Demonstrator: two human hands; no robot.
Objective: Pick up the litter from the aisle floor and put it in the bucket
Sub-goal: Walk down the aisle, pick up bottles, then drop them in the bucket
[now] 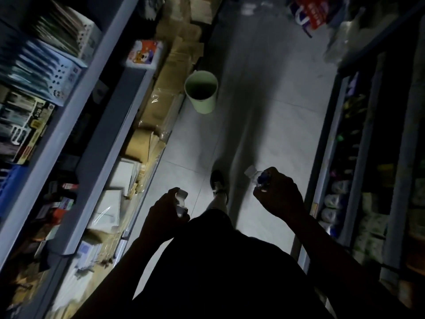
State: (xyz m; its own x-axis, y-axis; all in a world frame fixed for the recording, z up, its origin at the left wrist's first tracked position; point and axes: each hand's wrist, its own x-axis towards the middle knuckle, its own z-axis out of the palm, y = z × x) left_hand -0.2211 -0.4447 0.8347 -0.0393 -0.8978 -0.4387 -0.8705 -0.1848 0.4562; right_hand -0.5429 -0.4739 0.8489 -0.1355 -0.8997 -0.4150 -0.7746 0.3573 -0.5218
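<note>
Aisle: narrow, dim; pale tiled floor (271, 125) between stocked shelf racks, brown cardboard boxes (161, 107) stacked along the left rack.
Bucket: pale green round plastic bucket (202, 93), upright on the floor beside the boxes, well ahead of both hands.
Right hand (279, 192): curled round a clear plastic bottle with blue label (254, 177).
Left hand (166, 204): gripped a crumpled clear wrapper or bottle (181, 202); too dark to tell which.
Risk: likely miss or tipped bucket if tossed from afar; poor light, possible stumble.

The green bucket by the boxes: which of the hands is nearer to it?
Left, narrowly. The left hand grips white litter almost straight below the bucket; the right hand grips a bottle, farther off to the bucket's right.
</note>
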